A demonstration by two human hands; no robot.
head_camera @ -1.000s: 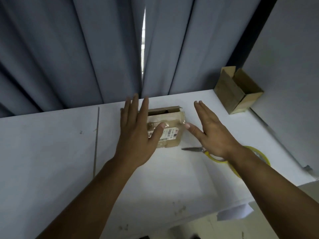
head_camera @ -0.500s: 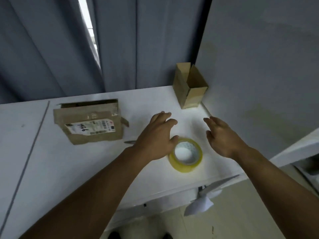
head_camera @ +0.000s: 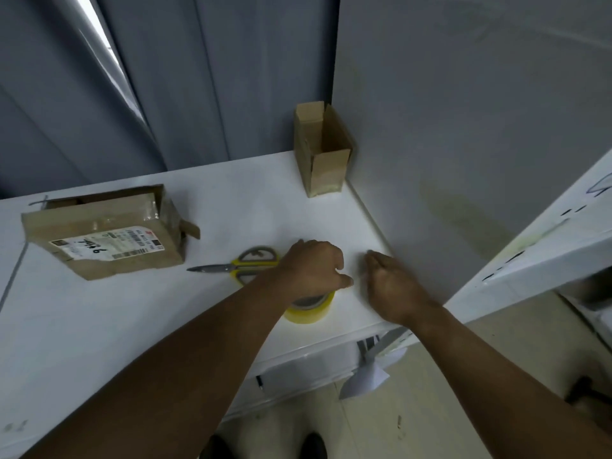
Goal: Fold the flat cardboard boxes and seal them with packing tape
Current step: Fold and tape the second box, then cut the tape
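Note:
A yellow roll of packing tape (head_camera: 311,311) lies flat near the table's front edge. My left hand (head_camera: 313,268) covers its top, fingers curled down around the roll. My right hand (head_camera: 392,283) hovers just right of the roll with fingers loosely bent, holding nothing. A flattened brown cardboard box (head_camera: 102,231) with a white shipping label lies at the left of the table. A second small cardboard box (head_camera: 321,150) stands upright and open at the back, against the wall.
Scissors (head_camera: 238,265) with yellow-grey handles lie between the labelled box and the tape, blades pointing left. The white table (head_camera: 99,326) ends at a grey wall (head_camera: 463,127) on the right. Grey curtains hang behind. A white shelf edge (head_camera: 546,246) juts in at right.
Both hands left the labelled box and moved right to the tape. My left hand has closed down over the roll; the right hand drew closer beside it. The view shifted right.

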